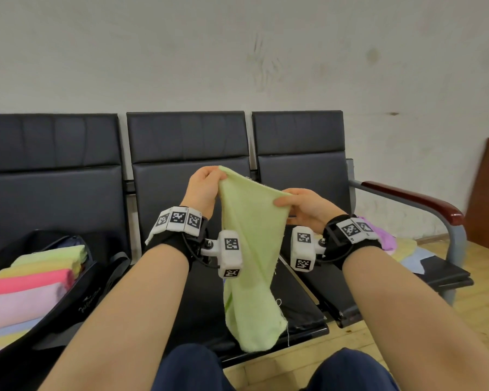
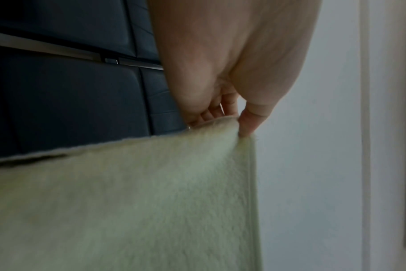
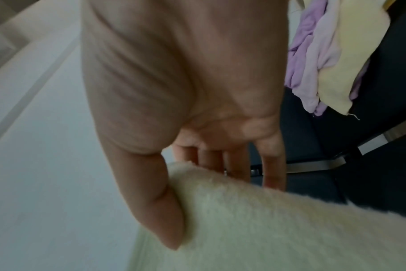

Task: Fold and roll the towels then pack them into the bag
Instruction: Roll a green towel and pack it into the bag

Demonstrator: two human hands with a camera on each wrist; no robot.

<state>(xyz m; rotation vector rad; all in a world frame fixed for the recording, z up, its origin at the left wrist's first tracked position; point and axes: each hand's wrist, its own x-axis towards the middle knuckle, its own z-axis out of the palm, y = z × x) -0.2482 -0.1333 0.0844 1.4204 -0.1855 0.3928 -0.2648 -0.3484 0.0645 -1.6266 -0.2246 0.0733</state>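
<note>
Centre frame, your left hand (image 1: 202, 190) and right hand (image 1: 304, 206) pinch the green towel (image 1: 249, 249) by its top edge. Only the head view shows the bag (image 1: 76, 292), lower left, holding rolled towels (image 1: 34, 280), on the black bench (image 1: 187, 142) against a white wall (image 1: 237, 52).
</note>
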